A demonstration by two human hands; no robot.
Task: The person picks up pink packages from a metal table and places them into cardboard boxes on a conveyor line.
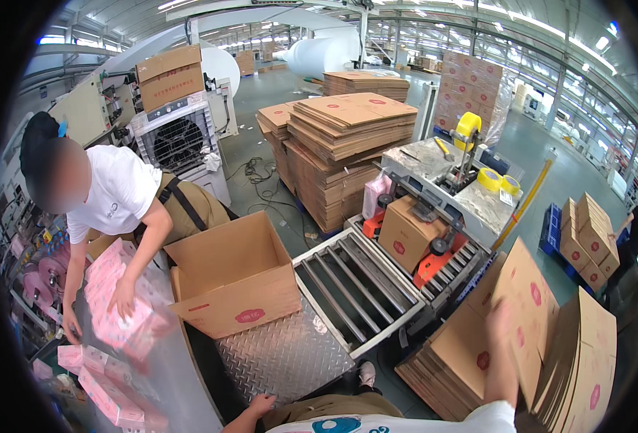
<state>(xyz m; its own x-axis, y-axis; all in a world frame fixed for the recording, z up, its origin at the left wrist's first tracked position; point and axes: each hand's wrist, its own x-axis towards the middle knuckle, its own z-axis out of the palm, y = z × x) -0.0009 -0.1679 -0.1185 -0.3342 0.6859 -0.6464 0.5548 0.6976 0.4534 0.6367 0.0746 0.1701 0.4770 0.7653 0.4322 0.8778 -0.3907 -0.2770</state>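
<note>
My right hand [503, 323], smeared by motion, is at a flattened carton [528, 314] that tilts up from the stack on my right; its grip cannot be made out. Low in front of my body, my left hand [262, 404] has its fingers loosely curled, with nothing visible in them. It is near the edge of a metal tread plate [275, 353]. On that plate stands an open-topped brown carton [236, 307] with flaps up. To its left, a co-worker's hand [122, 297] is on pink-wrapped packs [113, 310], and their other hand reaches down beside these.
A roller conveyor [351, 289] leads to a taping machine [434, 169] with a closed carton [409, 234] inside. Behind it stand tall stacks of flattened cartons [340, 137]. Loose pink packs [110, 393] lie at the lower left. Another person [630, 231] is by a loaded pallet.
</note>
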